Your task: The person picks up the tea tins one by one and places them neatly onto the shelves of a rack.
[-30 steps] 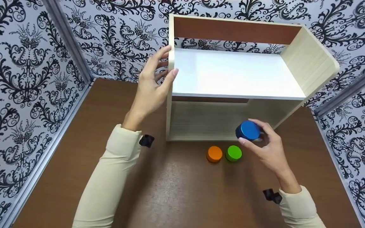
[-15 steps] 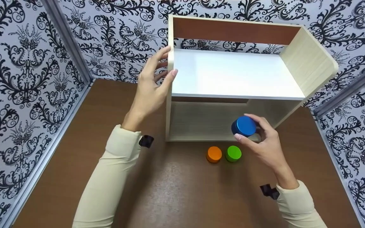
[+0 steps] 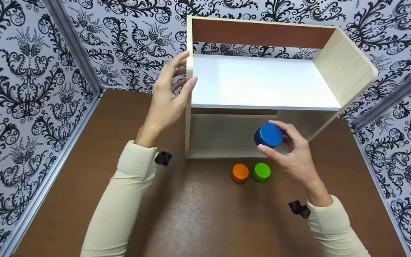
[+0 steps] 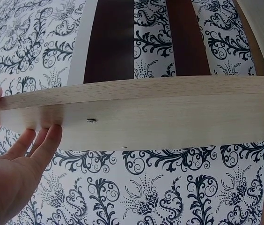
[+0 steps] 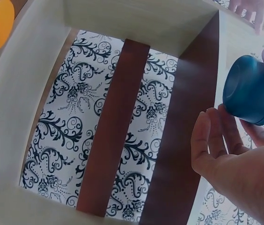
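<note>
My left hand [image 3: 168, 98] holds the left side panel of a small two-level wooden shelf unit [image 3: 262, 82]; the thumb is on the front edge and the fingertips [image 4: 52, 136] press the panel's outer face. My right hand [image 3: 294, 153] pinches a round blue container [image 3: 270, 135] between thumb and fingers. It is raised in front of the lower compartment, below the white middle shelf's front edge in the head view. An orange round container [image 3: 240, 173] and a green one [image 3: 262, 171] stand side by side on the brown table, just before the unit's base.
Patterned black-and-white walls [image 3: 23, 107] enclose the brown tabletop [image 3: 205, 221] at the back and both sides. The unit's right side panel [image 3: 348, 64] flares out towards the front. Brown slats [image 5: 113, 126] cross the unit's back with gaps between them.
My right hand has carried the blue container up and to the left, away from the green one. The left hand keeps its place on the side panel.
</note>
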Motion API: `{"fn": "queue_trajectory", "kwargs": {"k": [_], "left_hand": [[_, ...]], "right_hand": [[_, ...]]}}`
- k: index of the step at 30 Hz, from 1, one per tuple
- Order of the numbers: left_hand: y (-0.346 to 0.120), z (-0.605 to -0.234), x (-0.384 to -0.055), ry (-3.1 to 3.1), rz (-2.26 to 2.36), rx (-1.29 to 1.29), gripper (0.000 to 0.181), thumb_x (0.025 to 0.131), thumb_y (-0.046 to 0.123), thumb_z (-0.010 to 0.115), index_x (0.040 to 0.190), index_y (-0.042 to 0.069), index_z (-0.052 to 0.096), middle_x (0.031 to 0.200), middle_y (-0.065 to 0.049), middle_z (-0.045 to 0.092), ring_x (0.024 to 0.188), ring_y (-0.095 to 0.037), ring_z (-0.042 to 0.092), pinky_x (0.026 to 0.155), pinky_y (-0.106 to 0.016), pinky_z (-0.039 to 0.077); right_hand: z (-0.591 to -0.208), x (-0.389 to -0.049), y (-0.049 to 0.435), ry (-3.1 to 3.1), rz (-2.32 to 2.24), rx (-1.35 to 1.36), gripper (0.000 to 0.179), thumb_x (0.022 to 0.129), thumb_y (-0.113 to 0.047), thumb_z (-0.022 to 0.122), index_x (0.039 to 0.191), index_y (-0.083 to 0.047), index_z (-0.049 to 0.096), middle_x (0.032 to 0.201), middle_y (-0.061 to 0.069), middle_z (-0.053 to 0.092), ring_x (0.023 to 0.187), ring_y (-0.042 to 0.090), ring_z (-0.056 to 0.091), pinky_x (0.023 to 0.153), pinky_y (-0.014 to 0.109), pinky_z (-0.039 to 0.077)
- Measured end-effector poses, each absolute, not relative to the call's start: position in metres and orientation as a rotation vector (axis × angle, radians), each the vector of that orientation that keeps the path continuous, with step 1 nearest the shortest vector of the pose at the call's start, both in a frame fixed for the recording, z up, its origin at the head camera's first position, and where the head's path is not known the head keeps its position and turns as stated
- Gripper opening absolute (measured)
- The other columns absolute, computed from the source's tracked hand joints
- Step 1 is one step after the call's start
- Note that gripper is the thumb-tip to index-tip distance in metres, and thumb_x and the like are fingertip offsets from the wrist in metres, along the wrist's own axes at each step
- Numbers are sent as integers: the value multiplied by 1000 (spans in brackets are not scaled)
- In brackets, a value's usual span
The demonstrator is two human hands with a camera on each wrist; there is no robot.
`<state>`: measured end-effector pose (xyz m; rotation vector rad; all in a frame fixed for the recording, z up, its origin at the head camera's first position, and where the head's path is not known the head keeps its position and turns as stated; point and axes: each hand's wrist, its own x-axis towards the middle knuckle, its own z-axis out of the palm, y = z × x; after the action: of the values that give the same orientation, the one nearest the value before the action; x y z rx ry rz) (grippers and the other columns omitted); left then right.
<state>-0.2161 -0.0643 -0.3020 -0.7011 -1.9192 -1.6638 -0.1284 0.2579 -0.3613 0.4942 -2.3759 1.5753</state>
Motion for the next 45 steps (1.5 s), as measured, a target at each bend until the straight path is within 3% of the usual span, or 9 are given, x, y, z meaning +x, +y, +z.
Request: {"fn": "queue_trajectory", "kwargs": {"k": [20, 27, 45], "left_hand": [[-63, -303, -215, -1912, -1683, -702, 51, 99, 5, 63, 148, 5, 48, 133, -14, 54, 117, -25, 59, 101, -33, 56], [-64, -303, -216, -1912, -1685, -702, 50, 99, 5, 63, 147, 6, 49, 132, -13, 54, 117, -25, 59, 101, -34, 56], [-64, -301, -215, -1920, -1685, -695, 50, 99, 5, 63, 147, 5, 49, 132, -14, 54, 118, -26, 59, 100, -35, 57]], "right_hand": [[-336, -135, 236, -2371, 1546, 630, 64, 81, 3, 81, 140, -4, 57, 132, 5, 58, 116, 25, 56, 98, 26, 53], [-321, -144, 223, -2359, 1507, 691, 64, 81, -2, 82, 140, -2, 56, 136, 5, 58, 119, 22, 55, 99, 34, 53], [-290, -168, 193, -2389, 1536, 691, 63, 84, -16, 83, 141, -5, 57, 134, 2, 58, 117, 19, 55, 94, 38, 56]]}}
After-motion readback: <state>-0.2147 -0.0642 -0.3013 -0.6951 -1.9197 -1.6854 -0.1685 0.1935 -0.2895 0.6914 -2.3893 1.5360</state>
